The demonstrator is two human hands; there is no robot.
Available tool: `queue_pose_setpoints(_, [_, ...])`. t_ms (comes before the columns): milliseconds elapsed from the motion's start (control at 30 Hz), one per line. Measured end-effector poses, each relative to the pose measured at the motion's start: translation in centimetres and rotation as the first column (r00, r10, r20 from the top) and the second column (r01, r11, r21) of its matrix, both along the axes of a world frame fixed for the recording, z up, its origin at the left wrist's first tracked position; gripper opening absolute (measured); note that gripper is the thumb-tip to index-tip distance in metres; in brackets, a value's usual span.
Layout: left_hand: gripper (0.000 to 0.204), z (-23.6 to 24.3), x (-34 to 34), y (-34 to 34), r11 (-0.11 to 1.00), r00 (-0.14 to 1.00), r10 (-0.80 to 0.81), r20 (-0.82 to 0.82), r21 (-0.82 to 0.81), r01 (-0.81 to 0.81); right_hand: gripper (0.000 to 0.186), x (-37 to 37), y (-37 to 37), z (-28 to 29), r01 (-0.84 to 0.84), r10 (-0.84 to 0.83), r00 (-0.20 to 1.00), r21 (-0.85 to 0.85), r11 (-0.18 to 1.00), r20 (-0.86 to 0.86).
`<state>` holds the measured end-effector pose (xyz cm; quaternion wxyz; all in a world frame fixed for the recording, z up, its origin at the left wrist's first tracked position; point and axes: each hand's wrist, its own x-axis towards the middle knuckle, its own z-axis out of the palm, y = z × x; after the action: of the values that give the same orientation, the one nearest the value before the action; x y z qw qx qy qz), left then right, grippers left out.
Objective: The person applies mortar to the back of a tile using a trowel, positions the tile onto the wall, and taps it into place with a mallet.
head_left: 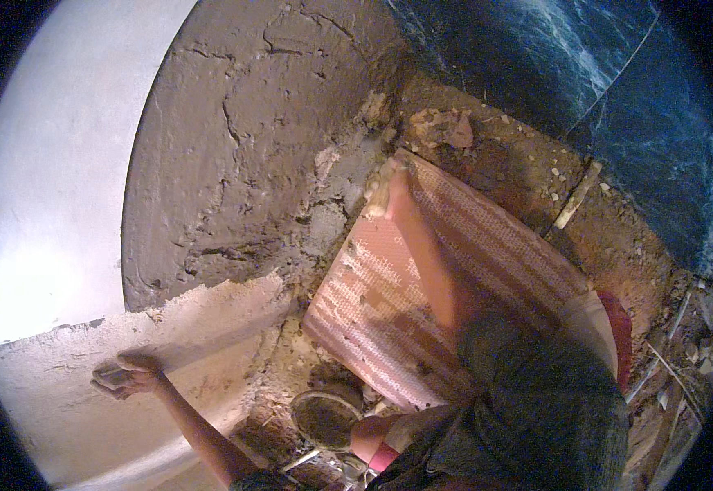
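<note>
A large reddish tile [373, 270], its surface covered in a fine honeycomb pattern with pale streaks, leans in front of me. My right hand [389, 192] is closed over its upper left edge, near the top corner. Out to the left, my left hand [129, 377] is spread against the pale wall ledge [53, 368], thumb and fingers apart; its fingertips look grey with mortar. Beyond the tile, a thick layer of wet grey-brown mortar [233, 147] with cracks and ridges covers part of the wall.
A dirty round pan [328, 417] stands by my leg, below the tile. Dark blue marbled tiles [634, 147] fill the upper right. Broken soil and rubble [520, 155] border them, with a small stick [577, 195] lying there. More debris [683, 360] lies at the right.
</note>
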<state>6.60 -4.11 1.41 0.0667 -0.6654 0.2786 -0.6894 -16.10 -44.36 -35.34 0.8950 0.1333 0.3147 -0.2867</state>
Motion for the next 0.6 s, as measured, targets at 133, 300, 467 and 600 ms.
queue_pose_setpoints(133, [0.070,0.1,0.7,-1.2,0.995,0.995,-0.096,-0.001,-0.011,0.096,0.034,1.2,-4.0,-1.1,-0.103,0.092,0.989,-0.089,0.991,-0.115])
queue_pose_setpoints(300, [0.071,-0.5,1.9,2.0,0.998,0.999,-0.053,0.006,-0.031,0.053,0.034,2.2,-0.5,1.9,-0.192,0.193,0.981,-0.097,0.977,0.003])
queue_pose_setpoints(467, [0.059,-0.4,0.9,0.4,0.998,0.998,-0.070,0.005,0.004,0.070,0.033,1.8,3.3,4.7,-0.085,0.089,0.995,-0.086,0.993,0.050])
queue_pose_setpoints(600, [0.062,-0.2,2.1,2.5,1.000,1.000,0.026,-0.015,0.010,-0.026,0.034,-2.0,8.5,7.6,-0.277,0.283,0.958,-0.117,0.954,0.037])
